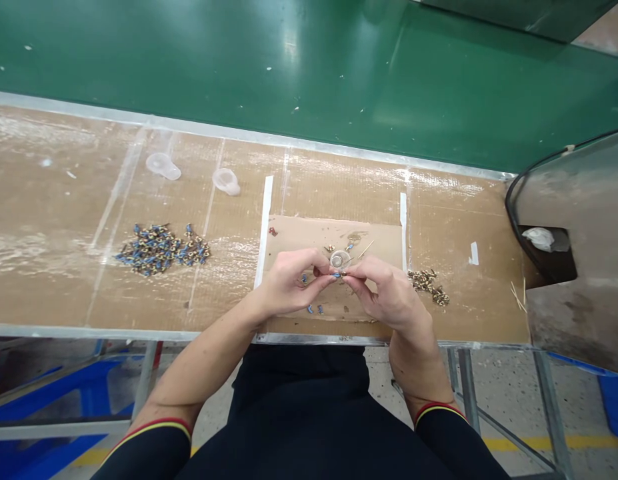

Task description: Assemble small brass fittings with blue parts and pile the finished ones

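Over a piece of cardboard, my left hand and my right hand meet fingertip to fingertip. Both are closed in a pinch on a small blue-and-brass part. The blue end lies at the left fingers, the brass end at the right; the fingers hide much of it. Just beyond the fingertips stands a small clear round cup. A thin wooden stick lies beside it. Small blue pieces lie on the cardboard near my left hand.
A pile of blue-and-brass parts lies at the left, with two clear plastic cups beyond it. Loose brass parts lie right of my right hand. A metal housing with a black cable bounds the right; a green surface runs behind.
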### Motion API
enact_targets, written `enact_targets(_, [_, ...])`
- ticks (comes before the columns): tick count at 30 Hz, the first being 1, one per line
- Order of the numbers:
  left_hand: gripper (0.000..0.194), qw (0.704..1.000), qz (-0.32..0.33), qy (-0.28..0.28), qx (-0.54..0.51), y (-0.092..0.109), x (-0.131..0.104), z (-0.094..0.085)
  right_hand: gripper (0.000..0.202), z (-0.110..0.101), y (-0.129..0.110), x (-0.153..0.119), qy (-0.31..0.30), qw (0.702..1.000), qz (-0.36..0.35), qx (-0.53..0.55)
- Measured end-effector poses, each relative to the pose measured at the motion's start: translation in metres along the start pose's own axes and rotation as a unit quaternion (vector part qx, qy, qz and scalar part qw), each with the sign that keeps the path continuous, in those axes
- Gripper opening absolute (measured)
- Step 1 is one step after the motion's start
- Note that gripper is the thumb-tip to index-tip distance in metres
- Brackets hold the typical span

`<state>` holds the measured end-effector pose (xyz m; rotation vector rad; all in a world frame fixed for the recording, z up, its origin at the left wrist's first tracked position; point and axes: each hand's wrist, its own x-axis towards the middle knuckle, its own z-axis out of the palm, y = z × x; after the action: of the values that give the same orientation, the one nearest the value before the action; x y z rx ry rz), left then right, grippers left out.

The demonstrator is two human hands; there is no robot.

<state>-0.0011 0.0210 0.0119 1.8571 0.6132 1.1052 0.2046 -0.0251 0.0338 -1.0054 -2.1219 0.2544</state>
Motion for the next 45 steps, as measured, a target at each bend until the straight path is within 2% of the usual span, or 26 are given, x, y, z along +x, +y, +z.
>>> enact_targets(10, [0.016,0.998,0.053,-0.001,0.032,-0.002,-0.002,0.002,0.010,-0.001,0.001,0.000,-0.024,1.000,0.004,0.002])
enact_targets(20, [0.018,0.990,0.126,0.029,0.052,-0.001,0.000,0.007,0.017,0.001,0.000,-0.002,-0.007,0.998,0.030,0.052])
enact_targets(23, [0.020,0.985,0.154,0.045,0.067,-0.001,0.000,0.009,0.015,0.001,-0.002,-0.001,0.012,0.999,0.034,0.039])
enact_targets(26, [0.021,0.985,0.152,0.057,0.061,-0.002,0.000,0.011,0.016,0.002,-0.004,0.001,0.031,0.999,0.032,0.025])
enact_targets(29, [0.018,0.988,0.133,0.069,0.031,-0.003,0.000,0.012,0.024,0.005,-0.004,0.002,0.050,0.998,0.028,0.034])
enact_targets(34, [0.016,0.985,0.129,0.117,-0.005,-0.001,0.000,0.013,0.049,0.003,-0.002,0.002,0.071,0.994,0.035,0.079])
enact_targets(36, [0.015,0.982,0.139,0.127,-0.005,0.000,0.000,0.014,0.041,0.000,-0.003,0.004,0.062,0.995,0.038,0.069])
enact_targets(40, [0.017,0.980,0.156,0.122,0.007,0.001,-0.001,0.014,0.012,-0.003,-0.006,0.008,0.034,0.999,0.021,0.025])
enact_targets(43, [0.012,0.985,0.131,0.108,0.031,0.001,-0.002,0.014,0.011,-0.001,-0.007,0.009,0.045,0.999,0.020,0.010])
enact_targets(45, [0.016,0.989,0.101,0.086,0.065,0.000,-0.001,0.013,0.011,0.001,-0.007,0.009,0.055,0.998,0.021,-0.008])
